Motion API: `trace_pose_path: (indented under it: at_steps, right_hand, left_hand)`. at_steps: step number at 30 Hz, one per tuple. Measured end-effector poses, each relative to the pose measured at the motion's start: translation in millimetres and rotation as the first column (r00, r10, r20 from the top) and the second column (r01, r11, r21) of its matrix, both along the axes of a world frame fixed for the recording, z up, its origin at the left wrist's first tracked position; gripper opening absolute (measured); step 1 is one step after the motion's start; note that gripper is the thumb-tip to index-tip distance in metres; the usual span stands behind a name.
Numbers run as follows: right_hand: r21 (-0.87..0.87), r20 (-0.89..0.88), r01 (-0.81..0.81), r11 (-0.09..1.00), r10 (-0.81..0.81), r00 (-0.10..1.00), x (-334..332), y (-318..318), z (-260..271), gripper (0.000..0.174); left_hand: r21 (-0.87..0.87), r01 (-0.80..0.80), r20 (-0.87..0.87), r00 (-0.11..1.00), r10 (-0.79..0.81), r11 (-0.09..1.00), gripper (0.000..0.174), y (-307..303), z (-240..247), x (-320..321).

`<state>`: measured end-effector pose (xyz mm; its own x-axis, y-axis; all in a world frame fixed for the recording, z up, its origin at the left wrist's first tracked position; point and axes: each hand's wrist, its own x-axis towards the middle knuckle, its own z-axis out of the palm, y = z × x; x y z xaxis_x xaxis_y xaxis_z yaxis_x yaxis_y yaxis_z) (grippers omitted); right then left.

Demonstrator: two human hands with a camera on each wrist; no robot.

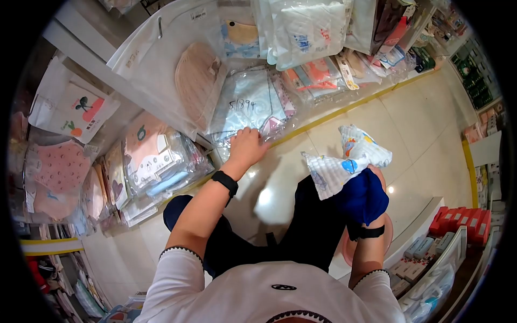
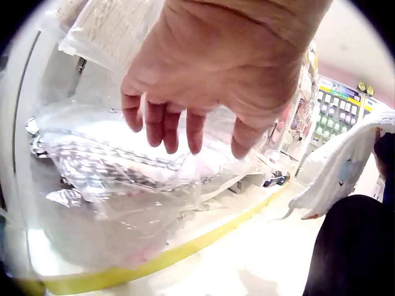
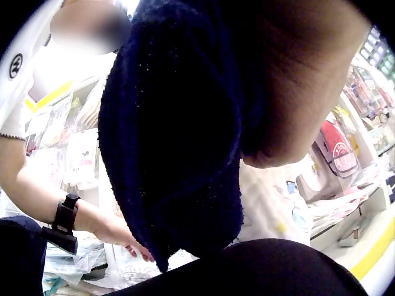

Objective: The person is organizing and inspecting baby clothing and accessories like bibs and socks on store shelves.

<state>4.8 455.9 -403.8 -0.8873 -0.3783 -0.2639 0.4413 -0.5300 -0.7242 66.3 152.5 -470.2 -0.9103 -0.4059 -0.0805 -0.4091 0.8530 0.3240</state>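
"What is the left hand (image 1: 247, 146) doing?"

"It is over the low shelf (image 2: 173, 250), at the near edge of the clear bag (image 1: 242, 102) which has 51894 written on it. Its fingers (image 2: 194, 132) are spread and a little bent, with nothing held in them. Whether the tips touch the bag, I cannot tell."

"And the right hand (image 1: 378, 175)?"

"It is on the right, above the tiled floor (image 1: 414, 124). It holds the white cloth (image 1: 351, 166), which is gathered there and opens out far and left. The blue cloth (image 1: 363, 196) hangs at the same hand, on the near side. Its fingers are mostly hidden, so how tightly they close I cannot tell."

"What lies around?"

"Just left of the clear bag is a large pouch (image 1: 148, 62) with a pink piece inside. More packets (image 1: 156, 151) are further left. Near, on the right, there are red boxes (image 1: 463, 223)."
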Motion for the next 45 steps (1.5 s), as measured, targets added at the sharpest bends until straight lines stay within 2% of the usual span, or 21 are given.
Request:
trace_pose_path:
  at_steps: [3, 6, 10, 13, 16, 18, 20, 22, 25, 28, 30, 32, 34, 35, 38, 39, 41, 45]
  right_hand:
    - [-0.011, -0.003, -0.022, 1.000, 0.022, 1.000, -0.2, 2.7, -0.3, 0.032]
    - [-0.019, -0.008, -0.040, 0.999, 0.040, 0.999, -3.0, 9.3, -1.2, 0.035]
    - [-0.011, -0.012, 0.022, 1.000, -0.022, 1.000, 3.2, 20.6, 1.4, 0.040]
    - [-0.013, -0.028, 0.013, 1.000, -0.014, 1.000, 6.1, 34.5, -2.5, 0.044]
    - [-0.066, -0.009, 0.022, 0.998, -0.023, 1.000, 12.8, 34.5, 5.0, 0.045]
    - [-0.076, -0.010, 0.032, 0.997, -0.033, 0.999, 15.7, 29.8, 7.7, 0.045]
    - [-0.042, -0.021, 0.047, 0.998, -0.048, 0.999, 17.6, 28.5, 9.0, 0.044]
    - [-0.023, -0.039, 0.033, 0.999, -0.034, 0.999, 16.1, 22.9, 12.6, 0.043]
    - [0.032, -0.072, 0.019, 0.999, -0.016, 0.997, 18.9, 8.3, 20.6, 0.043]
    - [-0.011, -0.052, -0.018, 1.000, 0.018, 0.998, 17.1, 8.2, 16.2, 0.044]
    - [-0.031, -0.036, 0.001, 1.000, -0.002, 0.999, 17.1, 8.6, 17.7, 0.044]
    - [-0.038, -0.021, 0.057, 0.998, -0.058, 0.998, 21.1, 2.7, 23.6, 0.044]
    - [-0.018, -0.014, 0.023, 1.000, -0.024, 1.000, 22.7, 10.1, 20.8, 0.044]
    - [-0.010, -0.011, 0.006, 1.000, -0.006, 1.000, 23.2, 11.8, 19.2, 0.044]
    - [0.058, -0.006, 0.044, 0.997, -0.044, 0.999, 26.0, 6.6, 19.2, 0.044]
    - [0.055, -0.017, 0.028, 0.998, -0.027, 0.999, 25.9, 4.8, 18.8, 0.044]
    - [0.048, -0.045, -0.002, 0.999, 0.004, 0.999, 24.3, 2.5, 20.2, 0.043]
    - [0.070, -0.055, 0.024, 0.997, -0.021, 0.998, 22.9, -4.1, 25.8, 0.043]
  left_hand:
    - [0.081, 0.025, -0.322, 0.947, 0.002, 0.996, 0.033, 15.0, 1.0, -21.5]
    - [0.118, 0.056, -0.519, 0.855, 0.013, 0.991, 0.034, 35.1, 4.9, -48.8]
    - [0.016, 0.080, -0.564, 0.824, -0.057, 0.997, 0.034, 52.5, -0.2, -67.2]
    - [0.428, 0.119, -0.465, 0.879, 0.105, 0.896, 0.033, 48.0, -20.1, -69.3]
    - [0.523, 0.129, -0.541, 0.814, 0.211, 0.842, 0.029, 29.0, -39.8, -49.9]
    - [0.307, -0.111, -0.628, 0.723, 0.288, 0.945, 0.029, -2.5, -51.3, -30.6]
    - [0.240, -0.312, -0.648, 0.653, 0.391, 0.919, 0.029, -52.2, -64.6, -11.5]
    - [0.332, -0.445, -0.525, 0.645, 0.555, 0.832, 0.029, -85.9, -53.7, 3.2]
    - [0.382, -0.546, -0.216, 0.732, 0.646, 0.746, 0.036, -122.1, -70.9, 18.1]
    - [0.236, -0.613, -0.169, 0.738, 0.653, 0.754, 0.041, -113.3, -75.5, 10.0]
    - [0.200, -0.776, -0.227, 0.558, 0.799, 0.599, 0.042, -99.9, -77.4, 7.8]
    - [0.401, -0.805, -0.192, 0.392, 0.900, 0.437, 0.044, -107.6, -102.7, 12.3]
    - [0.742, -0.635, -0.017, 0.303, 0.953, 0.215, 0.048, -144.4, -167.6, 34.1]
    - [0.887, -0.433, -0.057, 0.244, 0.968, 0.161, 0.051, -139.2, -167.1, 34.9]
    - [0.928, -0.362, 0.227, 0.358, 0.906, -0.089, 0.032, -116.9, -94.6, 34.1]
    - [0.938, -0.326, 0.231, 0.327, 0.916, -0.120, 0.029, -117.3, -94.5, 33.2]
    - [0.938, -0.347, 0.135, 0.309, 0.942, -0.021, 0.025, -122.0, -123.1, 36.0]
    - [0.910, -0.356, -0.100, 0.303, 0.948, 0.210, 0.018, -117.1, -131.9, 42.0]
